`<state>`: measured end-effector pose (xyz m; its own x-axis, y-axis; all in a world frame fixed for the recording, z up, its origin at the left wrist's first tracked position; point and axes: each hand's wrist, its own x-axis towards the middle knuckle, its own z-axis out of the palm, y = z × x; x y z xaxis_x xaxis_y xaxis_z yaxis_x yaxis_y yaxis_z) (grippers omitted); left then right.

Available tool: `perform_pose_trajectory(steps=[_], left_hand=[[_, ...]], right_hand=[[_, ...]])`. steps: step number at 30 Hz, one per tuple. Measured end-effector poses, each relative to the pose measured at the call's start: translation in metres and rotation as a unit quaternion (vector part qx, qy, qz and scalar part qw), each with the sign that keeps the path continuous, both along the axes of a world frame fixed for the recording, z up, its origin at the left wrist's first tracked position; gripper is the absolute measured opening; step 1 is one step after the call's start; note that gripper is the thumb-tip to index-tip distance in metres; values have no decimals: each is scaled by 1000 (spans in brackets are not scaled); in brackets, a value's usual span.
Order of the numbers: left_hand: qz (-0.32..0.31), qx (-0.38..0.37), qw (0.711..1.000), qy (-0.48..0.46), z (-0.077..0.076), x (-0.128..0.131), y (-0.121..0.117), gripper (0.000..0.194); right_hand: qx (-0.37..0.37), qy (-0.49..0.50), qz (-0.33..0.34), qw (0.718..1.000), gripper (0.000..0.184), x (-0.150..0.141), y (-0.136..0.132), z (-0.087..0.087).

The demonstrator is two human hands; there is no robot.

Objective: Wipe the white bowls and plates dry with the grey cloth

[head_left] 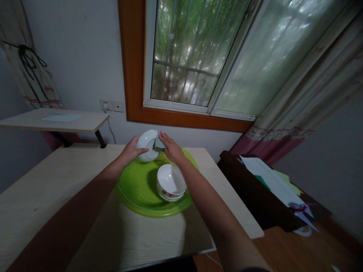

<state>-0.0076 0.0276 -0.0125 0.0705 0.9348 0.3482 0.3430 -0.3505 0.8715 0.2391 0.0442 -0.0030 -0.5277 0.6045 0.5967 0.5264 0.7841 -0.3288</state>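
My left hand (132, 150) grips the left rim of a white plate (146, 142), its thumb over the front. The plate is tilted up above a large round green tray (136, 194). In my right hand (171, 147) a pale grey-green cloth or sponge (159, 142) is pressed against the plate's right side; its exact kind is unclear. Below my right wrist, a small stack of white bowls (171, 180) with a red floral pattern sits on the tray. A yellowish patterned patch shows between the plate and the bowls, too partly hidden to name.
The tray stands on a light wooden table (70, 162). A raised shelf (53, 119) with a sheet of paper is at the back left. Behind are a wall socket (111, 105) and a window (195, 56). Papers (265, 177) lie on dark furniture at the right.
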Motion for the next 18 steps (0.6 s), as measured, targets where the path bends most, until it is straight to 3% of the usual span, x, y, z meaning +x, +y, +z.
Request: perform_pose_trajectory(steps=[4,12,15,18], left_hand=[[3,3,1000,9,1,-1,-1,53],[-16,9,999,33,0,5,-1,41],[-27,13,999,43,1,7,-3,38],[-46,4,998,43,2,7,-5,47]], right_hand=[[-5,1,3,1000,93,1,1,-2],[56,-86,108,989,84,-21,-25,21],[47,-81,103,990,76,-23,-24,22],[-7,-11,65,998,69,-17,-13,16]])
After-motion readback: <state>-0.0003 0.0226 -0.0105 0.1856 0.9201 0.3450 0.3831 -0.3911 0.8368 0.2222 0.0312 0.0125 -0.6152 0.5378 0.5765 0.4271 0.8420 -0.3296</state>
